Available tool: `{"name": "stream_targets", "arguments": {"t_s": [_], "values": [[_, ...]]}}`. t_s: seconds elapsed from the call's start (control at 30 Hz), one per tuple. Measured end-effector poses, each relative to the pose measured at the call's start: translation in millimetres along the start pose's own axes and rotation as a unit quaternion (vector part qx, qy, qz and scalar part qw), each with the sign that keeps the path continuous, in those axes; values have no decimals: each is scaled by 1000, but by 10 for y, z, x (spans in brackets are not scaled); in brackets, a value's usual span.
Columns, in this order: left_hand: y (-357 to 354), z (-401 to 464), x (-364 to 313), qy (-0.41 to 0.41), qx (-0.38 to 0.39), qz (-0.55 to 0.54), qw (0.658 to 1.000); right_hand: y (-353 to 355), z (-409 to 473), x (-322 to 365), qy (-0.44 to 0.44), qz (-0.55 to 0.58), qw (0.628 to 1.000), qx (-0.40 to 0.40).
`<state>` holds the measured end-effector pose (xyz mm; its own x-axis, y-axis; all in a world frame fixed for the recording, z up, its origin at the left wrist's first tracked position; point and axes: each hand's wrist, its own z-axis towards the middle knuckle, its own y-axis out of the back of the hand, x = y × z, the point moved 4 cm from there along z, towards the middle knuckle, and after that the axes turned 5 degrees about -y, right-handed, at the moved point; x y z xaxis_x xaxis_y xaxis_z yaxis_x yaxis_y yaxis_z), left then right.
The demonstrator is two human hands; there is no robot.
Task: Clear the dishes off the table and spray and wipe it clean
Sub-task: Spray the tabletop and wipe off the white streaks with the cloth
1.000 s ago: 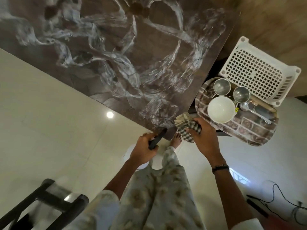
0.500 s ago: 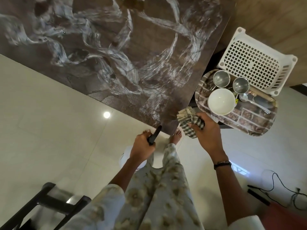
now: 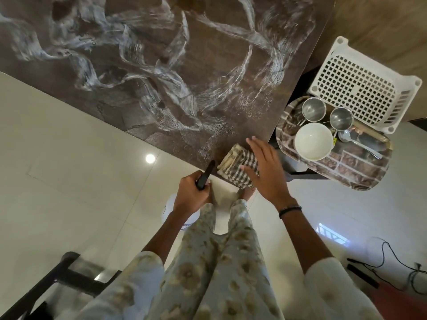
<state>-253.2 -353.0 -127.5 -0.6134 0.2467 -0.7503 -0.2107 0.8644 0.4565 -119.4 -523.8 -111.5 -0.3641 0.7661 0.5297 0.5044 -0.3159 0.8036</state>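
Observation:
The dark brown table (image 3: 161,72) shows white smeared streaks across its top. A folded checked cloth (image 3: 238,168) lies at the table's near corner. My right hand (image 3: 265,167) rests flat on the cloth with fingers straight. My left hand (image 3: 191,195) grips a white spray bottle (image 3: 179,215) by its black trigger head (image 3: 205,174), below the table's edge. Off the table to the right sits a patterned tray (image 3: 360,172) with a white bowl (image 3: 313,140), two steel cups (image 3: 313,109) (image 3: 341,118) and a spoon (image 3: 357,142).
A white plastic basket (image 3: 365,84) sits upside down behind the tray. A black chair frame (image 3: 69,273) is at lower left. Black cables (image 3: 392,262) lie on the white floor at lower right. My legs and feet stand close to the table's corner.
My right hand has opened from gripping the bunched cloth to lying flat on it at the table's corner. My left hand has kept hold of the spray bottle.

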Motion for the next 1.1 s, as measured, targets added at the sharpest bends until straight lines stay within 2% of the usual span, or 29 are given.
{"name": "stream_targets", "arguments": {"t_s": [0.13,0.2,0.37,0.5,0.63,0.77,0.9,1.0,1.1], "values": [[61,28,2,-20,-1,-7,1000,-469,-147,-91,81,-171,980,58],[83,37,12,-33,-1,-4,999,-579,-99,-132,71,-200,976,54],[148,47,0,-45,-21,-22,999,-702,352,190,17,-181,983,5],[199,64,-39,-43,-23,-27,998,-874,218,342,78,-179,980,23],[207,104,-59,-43,-20,-23,999,-825,-176,13,143,-205,967,55],[237,145,-56,-40,-19,-33,998,-625,-59,-127,96,-201,974,31],[243,162,-43,-40,-19,-35,998,-639,388,97,34,-184,982,-10],[265,158,-42,-35,-19,-32,999,-801,482,373,55,-185,981,-1],[285,148,-61,-30,-18,-30,999,-911,201,365,97,-184,978,29]]}}
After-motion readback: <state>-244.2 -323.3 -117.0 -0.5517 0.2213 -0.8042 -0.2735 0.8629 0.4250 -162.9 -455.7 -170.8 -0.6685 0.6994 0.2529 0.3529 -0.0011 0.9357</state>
